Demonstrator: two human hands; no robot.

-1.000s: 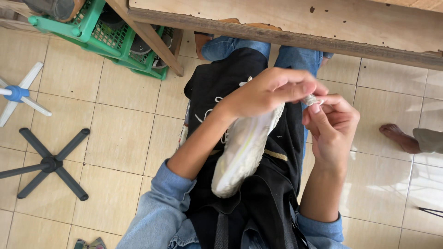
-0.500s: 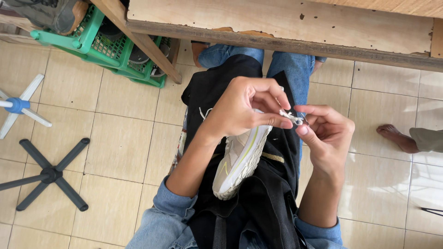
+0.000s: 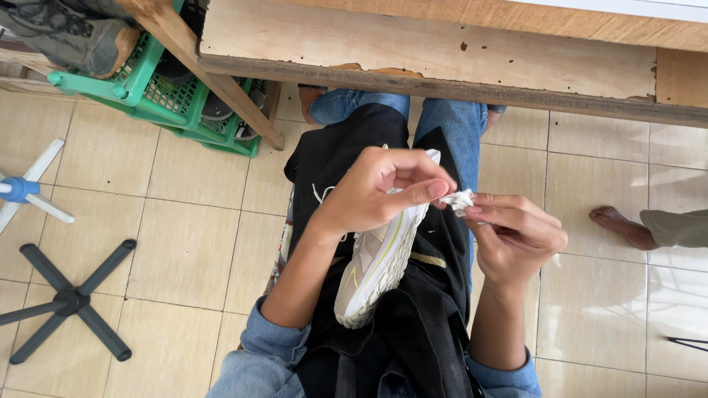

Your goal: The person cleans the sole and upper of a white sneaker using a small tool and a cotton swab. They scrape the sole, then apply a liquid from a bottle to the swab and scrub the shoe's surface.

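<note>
A white sneaker (image 3: 380, 265) with yellow-green trim lies on the black apron (image 3: 413, 324) across my lap, toe toward me. My left hand (image 3: 383, 195) hovers over the shoe's heel end, thumb and fingers pinched on a small crumpled white wad (image 3: 459, 200). My right hand (image 3: 516, 236) holds the same wad from the other side, fingers curled around it. Both hands meet just right of the shoe. Blue jeans (image 3: 450, 125) show past the apron.
A worn wooden bench edge (image 3: 442, 55) crosses the top. A green plastic crate (image 3: 158, 99) with shoes stands at the upper left. A black star-shaped chair base (image 3: 70, 302) and a blue-and-white one (image 3: 22, 191) lie on the tiled floor. Another person's bare foot (image 3: 623, 225) rests at right.
The view has shifted a little, and both hands have slid slightly to the right while still pinching the small white wad. The shoe stays on my lap.
</note>
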